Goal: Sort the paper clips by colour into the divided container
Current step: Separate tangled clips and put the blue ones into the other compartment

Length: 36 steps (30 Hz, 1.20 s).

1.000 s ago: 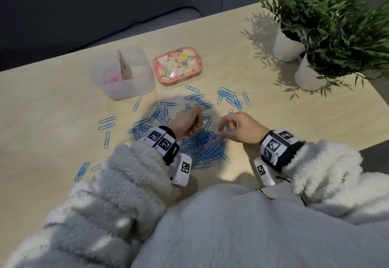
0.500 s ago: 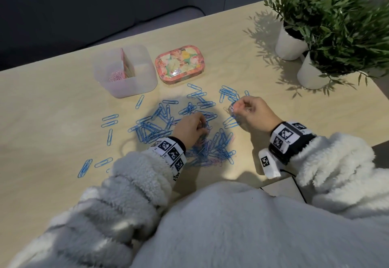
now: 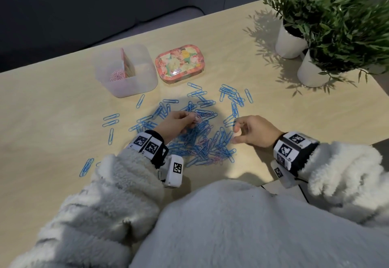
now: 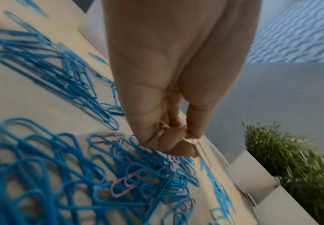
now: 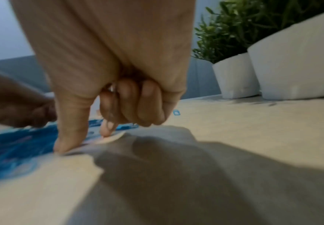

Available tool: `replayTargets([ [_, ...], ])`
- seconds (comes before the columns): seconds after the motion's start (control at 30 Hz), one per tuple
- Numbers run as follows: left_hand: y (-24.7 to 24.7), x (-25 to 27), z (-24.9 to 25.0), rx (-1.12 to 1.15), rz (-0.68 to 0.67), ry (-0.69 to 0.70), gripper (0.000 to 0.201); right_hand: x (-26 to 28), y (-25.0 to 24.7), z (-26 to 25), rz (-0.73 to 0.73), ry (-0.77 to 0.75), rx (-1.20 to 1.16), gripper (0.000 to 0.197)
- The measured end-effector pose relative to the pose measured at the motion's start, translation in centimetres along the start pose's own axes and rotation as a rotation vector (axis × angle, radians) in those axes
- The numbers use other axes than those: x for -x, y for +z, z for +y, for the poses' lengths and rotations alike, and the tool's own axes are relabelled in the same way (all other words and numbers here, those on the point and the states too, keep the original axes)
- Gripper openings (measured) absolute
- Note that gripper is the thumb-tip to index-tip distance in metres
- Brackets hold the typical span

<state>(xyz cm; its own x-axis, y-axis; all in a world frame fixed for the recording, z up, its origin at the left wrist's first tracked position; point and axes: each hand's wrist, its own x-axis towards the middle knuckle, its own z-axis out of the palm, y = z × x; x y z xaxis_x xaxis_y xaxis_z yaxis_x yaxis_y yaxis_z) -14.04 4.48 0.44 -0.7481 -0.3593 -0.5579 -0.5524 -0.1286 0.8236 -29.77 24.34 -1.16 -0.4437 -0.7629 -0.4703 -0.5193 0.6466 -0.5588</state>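
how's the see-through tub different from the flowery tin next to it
The see-through tub is open-topped, while the flowery tin has its lid on. The tub is plain frosted plastic with a pink divider; the tin is covered in a pink floral print. The tub stands taller and already holds pink clips; the tin's contents cannot be seen. Both stand on the table beyond the clip pile.

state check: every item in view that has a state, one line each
divided container: open, pink clips in left compartment, right one looks empty
floral tin: lid on
blue paper clips: loose on table, unsorted
pink paper clips: a few mixed into the blue pile
left hand: pinches pink clips
right hand: fingers curled, thumb tip on table; contents unclear
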Motion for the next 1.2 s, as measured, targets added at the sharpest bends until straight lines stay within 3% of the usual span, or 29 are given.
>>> replayTargets([
  [0.13, -0.2, -0.1, 0.1, 0.239, -0.057, -0.058, 0.018, 0.5, 0.6, -0.7, 0.078, -0.028, 0.125, 0.019],
  [0.3, 0.4, -0.2, 0.7, 0.279, -0.084, -0.166, 0.023, -0.3, 0.4, -0.6, -0.013, -0.039, 0.007, 0.021],
  [0.37, 1.1, -0.3, 0.8, 0.043, -0.092, -0.141, 0.029, -0.3, 0.6, -0.9, -0.006, -0.071, -0.002, 0.013],
  [0.47, 2.5, -0.8, 0.8, -0.388, -0.065, 0.035, 0.025, -0.4, 0.9, -1.2, -0.026, -0.097, 0.007, 0.008],
  [0.63, 4.0, -1.5, 1.5, -0.688, -0.033, 0.18, 0.017, -0.8, 0.0, -0.7, -0.008, -0.076, -0.054, 0.034],
  [0.73, 4.6, -2.0, 1.8, -0.93, 0.095, 0.281, 0.018, -0.9, -0.7, -0.5, 0.042, -0.006, -0.243, 0.027],
  [0.8, 4.9, -2.3, 1.8, -1.06, 0.098, 0.289, 0.019, -0.9, -1.2, -0.9, 0.112, 0.052, -0.385, 0.015],
  [0.87, 5.1, -2.5, 1.6, -1.132, 0.076, 0.269, 0.018, -0.8, -1.8, -1.5, 0.152, 0.119, -0.548, 0.018],
  [0.97, 5.3, -2.8, 1.3, -1.141, 0.048, 0.255, 0.014, -0.9, -2.9, -2.3, 0.15, 0.177, -0.76, 0.026],
  [1.1, 4.9, -2.6, 1.0, -1.029, 0.018, 0.219, 0.014, -2.0, -4.9, -3.8, 0.136, 0.208, -0.711, 0.031],
  [1.2, 4.0, -2.0, 0.8, -0.776, -0.011, 0.19, 0.017, -3.6, -6.1, -5.6, 0.12, 0.198, -0.704, 0.031],
])
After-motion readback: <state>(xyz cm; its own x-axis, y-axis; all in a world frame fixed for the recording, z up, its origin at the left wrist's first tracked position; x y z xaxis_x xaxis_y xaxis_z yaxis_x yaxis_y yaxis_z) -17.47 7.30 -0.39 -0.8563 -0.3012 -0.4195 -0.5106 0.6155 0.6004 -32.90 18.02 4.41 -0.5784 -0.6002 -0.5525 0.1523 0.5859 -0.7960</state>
